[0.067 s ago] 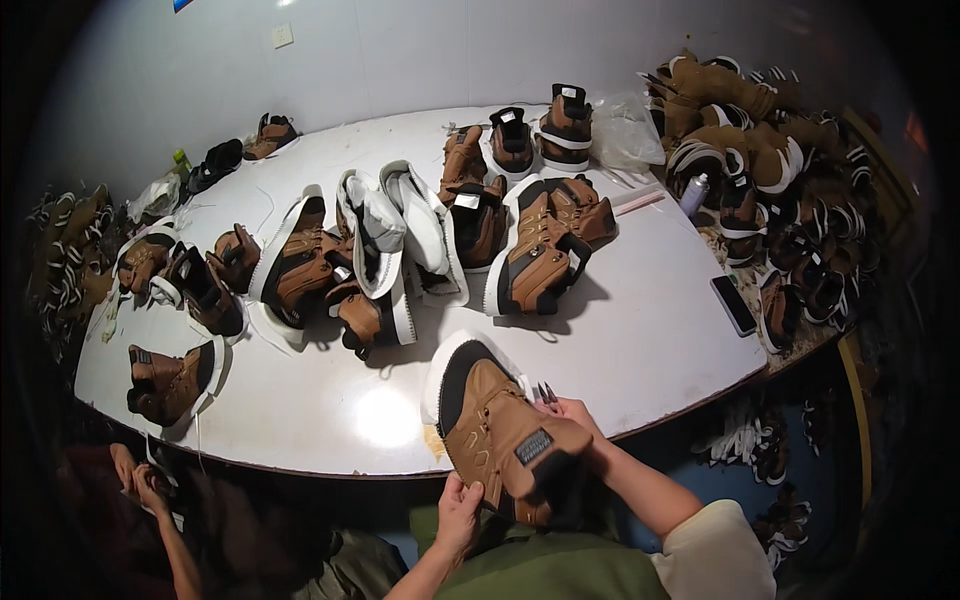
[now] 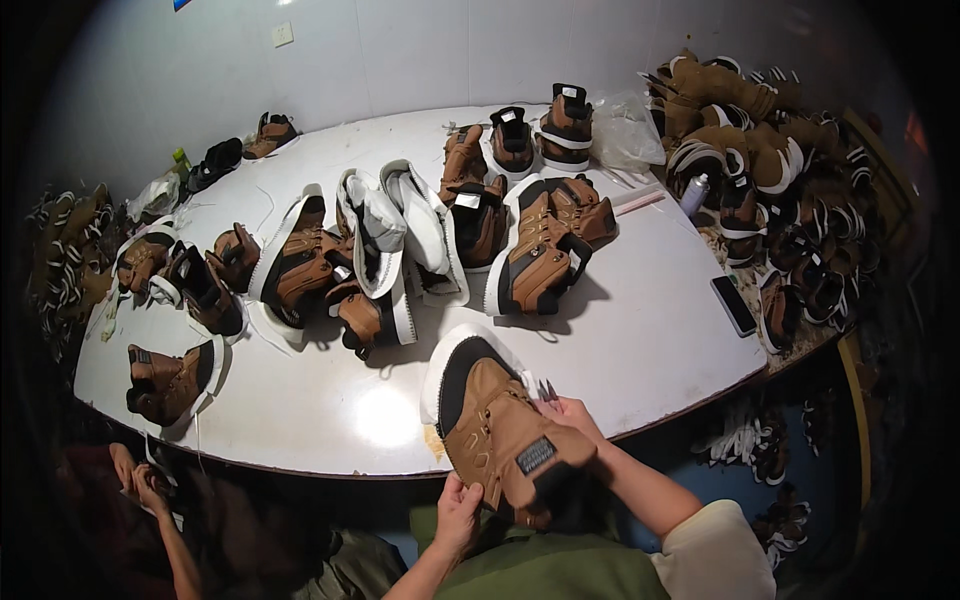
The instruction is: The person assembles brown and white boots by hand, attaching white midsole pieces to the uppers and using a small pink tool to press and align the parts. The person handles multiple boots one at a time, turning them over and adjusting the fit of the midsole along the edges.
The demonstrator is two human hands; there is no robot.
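Head view: the brown shoe [image 2: 490, 420] overlaps the near edge of the white table [image 2: 650, 370], its long axis running from heel, short of that edge, to toe, pointing inward and slightly left. Left hand [image 2: 458, 515] pinches its side; right hand [image 2: 575, 418], beside it, grasps a dark pointed tool [image 2: 546, 390]. Since the earlier frame, the toe has edged slightly farther over the table.

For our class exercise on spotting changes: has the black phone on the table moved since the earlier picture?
No. The phone lies at the same place and angle near the right edge of the table, with no visible shift either way.
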